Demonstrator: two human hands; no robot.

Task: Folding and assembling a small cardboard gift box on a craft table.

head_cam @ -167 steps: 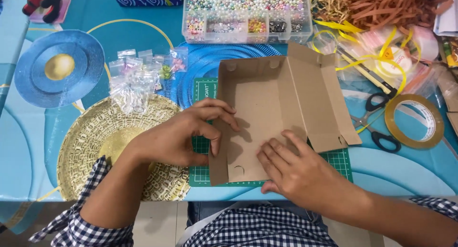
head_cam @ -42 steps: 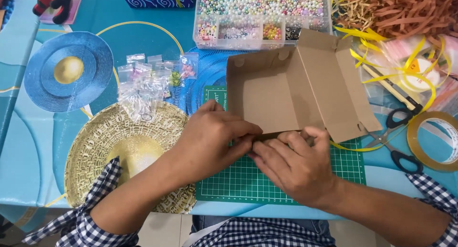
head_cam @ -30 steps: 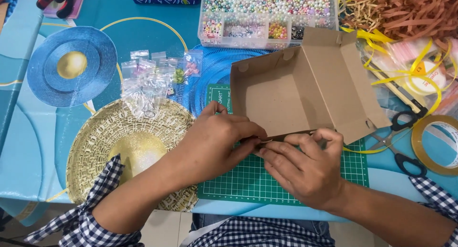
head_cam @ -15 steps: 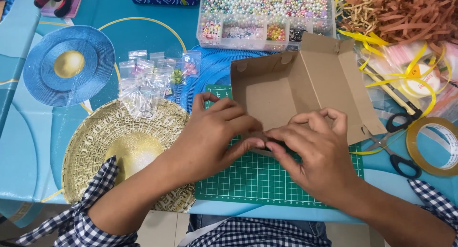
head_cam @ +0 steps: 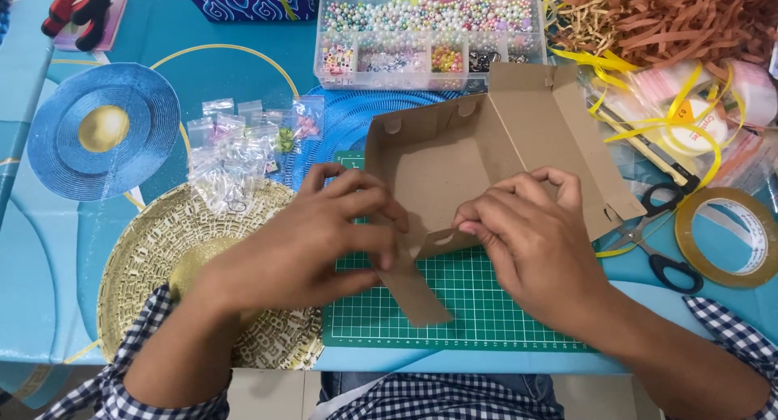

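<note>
Both hands are on the cardboard box (head_cam: pixel 454 156), which sits half-folded on the green cutting mat (head_cam: pixel 486 306). The left hand (head_cam: pixel 312 242) has its fingers curled over the box's near-left corner flap; the right hand (head_cam: pixel 531 233) pinches the near wall's edge. The bead organizer (head_cam: pixel 425 31) sits behind the box, and the scissors (head_cam: pixel 656 250) and tape roll (head_cam: pixel 725 235) lie to its right.
</note>
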